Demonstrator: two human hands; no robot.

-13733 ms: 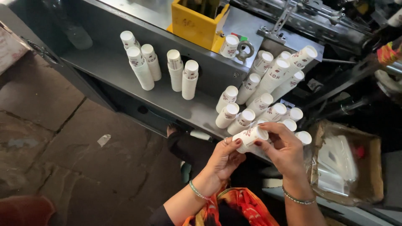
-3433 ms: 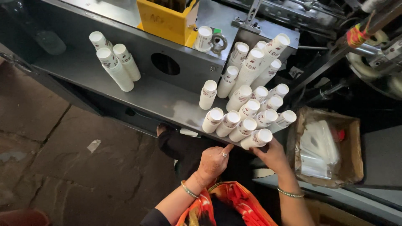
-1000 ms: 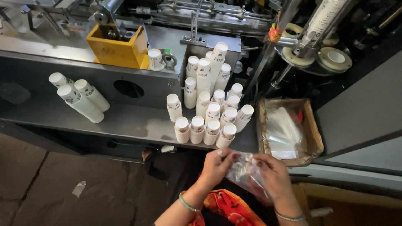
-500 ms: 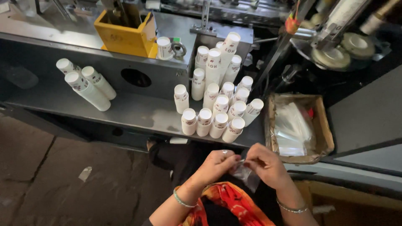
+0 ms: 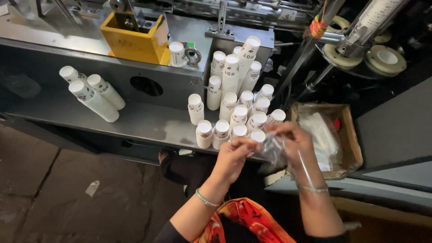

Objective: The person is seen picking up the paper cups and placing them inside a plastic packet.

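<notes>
Machine: a grey metal machine (image 5: 189,27) fills the top of the frame from ten to two o'clock, with rollers and rods at one o'clock.
Surface: a grey steel surface (image 5: 148,123) runs below the machine, from nine o'clock to the centre.
Floor: a cracked stone floor (image 5: 54,189) lies at seven o'clock.
Cardboard box: an open cardboard box (image 5: 348,144) sits at three o'clock, with clear plastic bags inside it.
Yellow bin: a yellow bin (image 5: 132,38) stands on the machine at eleven o'clock, with a single cup (image 5: 177,53) just beside it.
Main cup stacks: white stacks of paper cups (image 5: 234,103) lie packed together at the centre, long axes running from six o'clock up toward twelve, open mouths toward the camera.
Side cup stacks: three more stacks (image 5: 92,94) lie well apart at ten o'clock, tilted toward eleven.
Clear bag: a small clear plastic bag (image 5: 274,150) hangs between both hands, crumpled, just below the front row of cups at their six o'clock.
Left hand: the left hand (image 5: 236,155) pinches the bag's near edge with its fingertips, touching the front cup stack.
Right hand: the right hand (image 5: 292,141) grips the bag's other side, fingers curled over the film.
Key relation: the front row of cups lies at twelve o'clock from the hands, mouths facing the bag; the left hand is nearer, the right just beside the row's end.
</notes>
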